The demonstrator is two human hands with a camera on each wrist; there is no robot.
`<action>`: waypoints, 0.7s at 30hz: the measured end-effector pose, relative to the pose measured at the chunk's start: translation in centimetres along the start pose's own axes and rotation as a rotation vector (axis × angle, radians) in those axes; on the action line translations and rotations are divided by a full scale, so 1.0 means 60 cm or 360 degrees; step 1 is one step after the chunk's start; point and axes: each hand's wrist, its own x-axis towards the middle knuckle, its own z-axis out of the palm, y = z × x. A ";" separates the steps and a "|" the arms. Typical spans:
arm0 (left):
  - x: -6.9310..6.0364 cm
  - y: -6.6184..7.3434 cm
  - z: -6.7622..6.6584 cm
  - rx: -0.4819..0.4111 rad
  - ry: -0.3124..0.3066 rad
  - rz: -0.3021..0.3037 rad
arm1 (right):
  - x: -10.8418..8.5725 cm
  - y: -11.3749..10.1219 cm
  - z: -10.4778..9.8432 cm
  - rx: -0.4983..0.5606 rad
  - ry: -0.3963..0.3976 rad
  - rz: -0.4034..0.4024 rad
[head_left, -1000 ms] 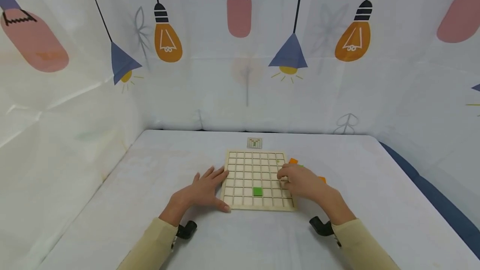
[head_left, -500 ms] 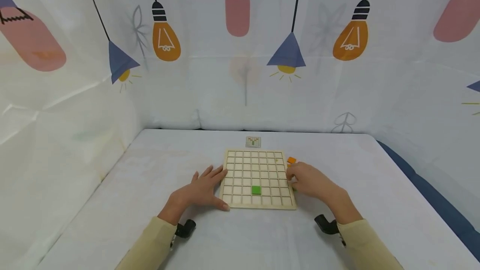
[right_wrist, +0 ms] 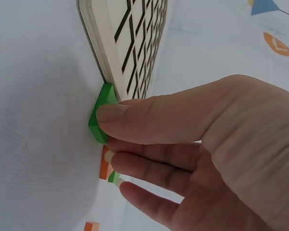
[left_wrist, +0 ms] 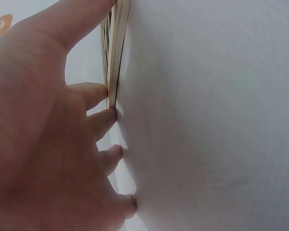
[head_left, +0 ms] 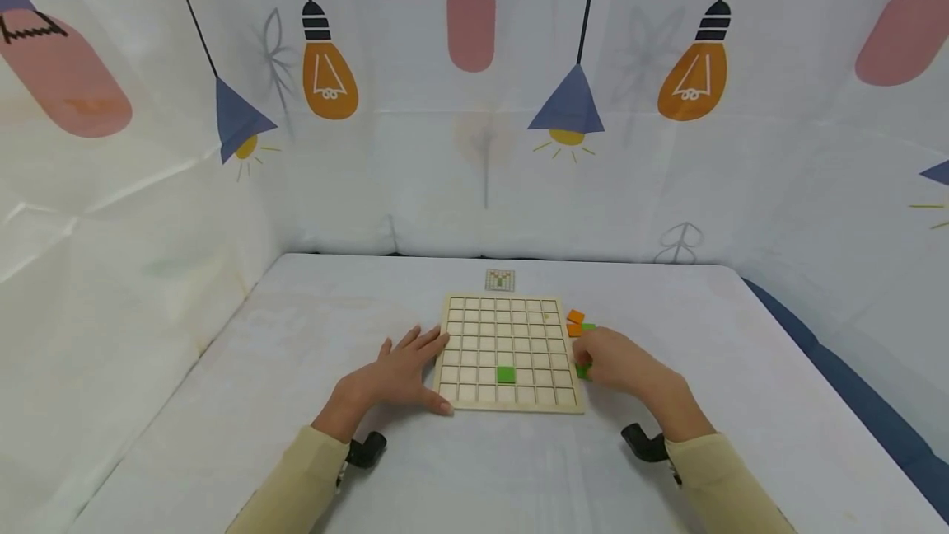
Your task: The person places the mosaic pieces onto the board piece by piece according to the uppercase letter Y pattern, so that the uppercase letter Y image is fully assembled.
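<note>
A pale wooden grid board [head_left: 485, 351] lies flat on the table, with one green tile [head_left: 506, 375] in a cell near its front edge. My left hand [head_left: 396, 373] rests spread along the board's left side; in the left wrist view the thumb and fingertips touch the board's edge [left_wrist: 116, 53] and the table. Beside the board's right edge, my right hand [head_left: 614, 361] pinches another green tile [right_wrist: 104, 111]. Its thumb lies over that tile, while the index fingertip is mostly hidden behind.
Several orange tiles [head_left: 575, 316] and a green tile [head_left: 588, 326] lie right of the board. Behind the board is a small printed pattern card [head_left: 500, 280]. A patterned white curtain [head_left: 415, 180] hangs beyond the table.
My right hand has moved right, off the board to the tiles beside it, and now pinches a green one. The left hand stays in place.
</note>
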 end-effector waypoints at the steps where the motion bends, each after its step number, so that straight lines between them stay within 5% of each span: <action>1: 0.000 0.000 0.000 0.0002 -0.0002 0.0004 | -0.002 0.000 0.001 -0.0006 0.0002 0.0000; 12: 0.002 0.002 -0.002 -0.0008 -0.0014 -0.0009 | -0.025 0.005 0.013 -0.0076 0.0187 -0.0139; 21: 0.002 0.002 0.000 0.0004 -0.0007 -0.0023 | -0.029 0.007 0.017 -0.0080 0.0215 -0.0185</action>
